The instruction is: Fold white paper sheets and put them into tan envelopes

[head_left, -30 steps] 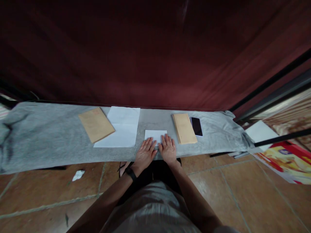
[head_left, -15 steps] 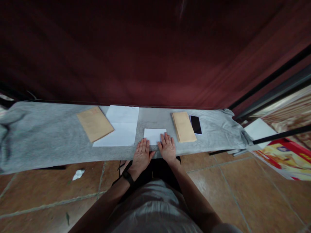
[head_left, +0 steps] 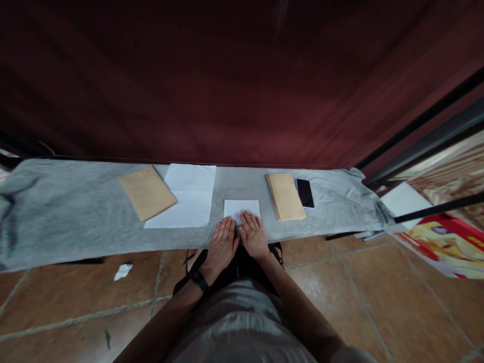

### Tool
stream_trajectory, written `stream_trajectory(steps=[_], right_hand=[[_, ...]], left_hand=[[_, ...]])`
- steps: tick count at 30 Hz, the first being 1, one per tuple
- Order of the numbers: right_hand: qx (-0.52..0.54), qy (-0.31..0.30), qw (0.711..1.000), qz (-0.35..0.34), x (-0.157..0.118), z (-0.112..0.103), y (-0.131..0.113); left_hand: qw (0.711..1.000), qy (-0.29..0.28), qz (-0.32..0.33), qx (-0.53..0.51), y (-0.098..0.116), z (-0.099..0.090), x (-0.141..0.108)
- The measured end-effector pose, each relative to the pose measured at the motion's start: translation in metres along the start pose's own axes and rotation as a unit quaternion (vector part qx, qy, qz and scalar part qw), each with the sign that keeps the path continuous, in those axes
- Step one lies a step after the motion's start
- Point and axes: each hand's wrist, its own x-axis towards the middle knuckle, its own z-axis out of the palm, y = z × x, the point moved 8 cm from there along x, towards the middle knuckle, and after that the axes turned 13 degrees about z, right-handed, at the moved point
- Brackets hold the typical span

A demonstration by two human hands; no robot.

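A small white folded paper (head_left: pixel 241 205) lies on the grey cloth near the front edge. My left hand (head_left: pixel 222 243) rests flat at its lower left corner, fingers stretched out. Over its lower right part lies my right hand (head_left: pixel 253 236), also flat, with the fingertips on the paper. To the left, a brown envelope (head_left: pixel 147 194) overlaps large white sheets (head_left: pixel 191 196). Right of my hands is a stack of brown envelopes (head_left: pixel 286 197), with a dark phone (head_left: pixel 305 193) beside it.
The grey cloth (head_left: pixel 75 212) covers a long narrow surface below a dark red panel (head_left: pixel 242 101). Black metal bars (head_left: pixel 419 126) and a red and yellow box (head_left: pixel 446 242) stand at the right. A crumpled white scrap (head_left: pixel 123 271) is on the tiled floor.
My right hand has slid left across the small paper, closer to my left hand. My left hand has barely moved.
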Motion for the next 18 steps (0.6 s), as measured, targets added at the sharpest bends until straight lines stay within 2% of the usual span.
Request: stream_trajectory(steps=[3, 10, 18], right_hand=[[0.005, -0.017, 1.000, -0.018, -0.007, 0.001, -0.004], [-0.018, 0.016, 0.999, 0.027, -0.008, -0.004, 0.028], [-0.028, 0.026, 0.999, 0.018, -0.010, -0.002, 0.029]], left_hand=[[1.000, -0.007, -0.004, 0.006, -0.001, 0.000, -0.002], [0.999, -0.005, -0.043, -0.004, -0.006, -0.002, 0.002], [0.999, -0.029, -0.031, -0.030, -0.006, 0.008, 0.051]])
